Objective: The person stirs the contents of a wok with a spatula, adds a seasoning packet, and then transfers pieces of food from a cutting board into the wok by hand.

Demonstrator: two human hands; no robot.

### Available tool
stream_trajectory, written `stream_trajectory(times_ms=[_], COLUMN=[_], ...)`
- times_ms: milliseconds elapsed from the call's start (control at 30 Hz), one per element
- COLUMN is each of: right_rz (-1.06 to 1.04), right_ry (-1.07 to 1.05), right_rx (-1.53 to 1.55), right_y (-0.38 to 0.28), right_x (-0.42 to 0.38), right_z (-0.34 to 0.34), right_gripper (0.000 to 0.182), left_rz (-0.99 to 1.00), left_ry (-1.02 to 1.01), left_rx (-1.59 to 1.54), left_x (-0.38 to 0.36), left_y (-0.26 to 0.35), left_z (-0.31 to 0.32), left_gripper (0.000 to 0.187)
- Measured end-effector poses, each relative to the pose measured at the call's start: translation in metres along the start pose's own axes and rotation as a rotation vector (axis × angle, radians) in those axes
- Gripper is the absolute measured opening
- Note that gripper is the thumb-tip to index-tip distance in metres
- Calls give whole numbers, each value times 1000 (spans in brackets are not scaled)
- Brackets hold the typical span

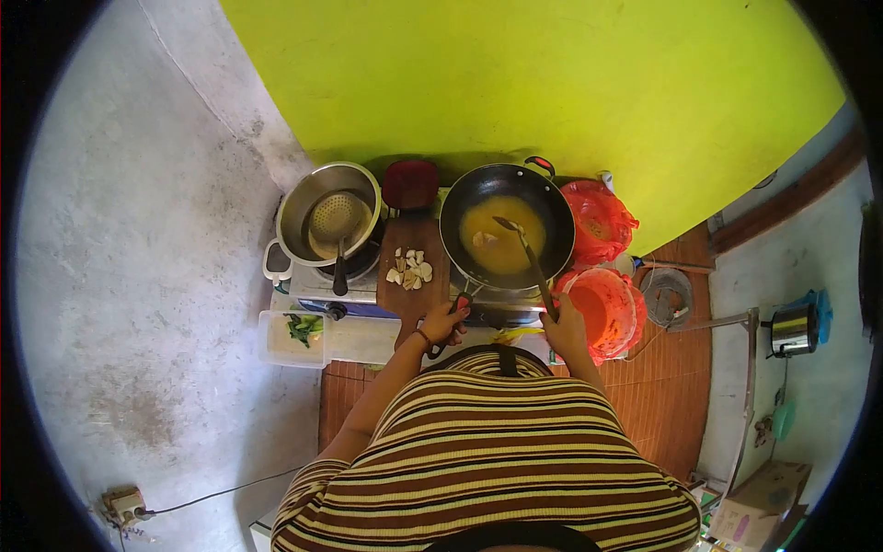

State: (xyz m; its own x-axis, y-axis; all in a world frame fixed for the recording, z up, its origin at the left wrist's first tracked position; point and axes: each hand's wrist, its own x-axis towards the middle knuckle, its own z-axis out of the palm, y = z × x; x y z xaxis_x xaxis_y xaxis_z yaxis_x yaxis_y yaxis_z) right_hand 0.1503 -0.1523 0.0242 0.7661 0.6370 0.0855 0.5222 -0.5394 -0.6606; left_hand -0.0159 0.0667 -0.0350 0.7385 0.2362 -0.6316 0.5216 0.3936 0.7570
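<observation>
My left hand (442, 325) is closed around the long handle of a black wok (456, 213), which sits on the stove. Yellowish liquid (497, 263) fills the wok's bottom, with a pale piece of food in it. In my right hand (567, 329) is the handle of a spatula (534, 262), its blade dipping toward the liquid. Left of the wok lies a wooden cutting board (401, 302) bearing several pale cut pieces (410, 270) that look like garlic.
A metal pot (296, 247) holding a skimmer (333, 217) stands on the left burner. A dark red container (410, 184) is behind the board. Greens lie in a plastic box (276, 342) at front left. Red-lined tubs (602, 308) flank the wok's right side. A green wall (515, 83) rises behind.
</observation>
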Motion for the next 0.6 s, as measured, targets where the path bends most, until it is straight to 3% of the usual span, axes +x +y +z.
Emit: stream_trajectory(times_ms=[67, 167, 267, 367, 467, 600], right_rz=[-125, 244, 383, 376, 216, 285], right_ry=[48, -280, -411, -383, -256, -254], right_rx=[-82, 330, 546, 519, 370, 580], right_y=[-12, -49, -43, -39, -34, -24], right_x=[5, 9, 12, 12, 10, 14], right_z=[-6, -26, -21, -19, -17, -17], right_gripper=[44, 51, 50, 48, 47, 46], left_rz=[17, 45, 49, 22, 28, 53], left_ry=[-10, 5, 13, 22, 37, 29], left_rx=[22, 26, 85, 42, 12, 13], left_x=[8, 8, -3, -16, -11, -1], left_y=[-7, -7, 2, 7, -2, -11], left_z=[-3, -3, -3, 0, 1, -3], left_gripper=[25, 24, 22, 20, 20, 20])
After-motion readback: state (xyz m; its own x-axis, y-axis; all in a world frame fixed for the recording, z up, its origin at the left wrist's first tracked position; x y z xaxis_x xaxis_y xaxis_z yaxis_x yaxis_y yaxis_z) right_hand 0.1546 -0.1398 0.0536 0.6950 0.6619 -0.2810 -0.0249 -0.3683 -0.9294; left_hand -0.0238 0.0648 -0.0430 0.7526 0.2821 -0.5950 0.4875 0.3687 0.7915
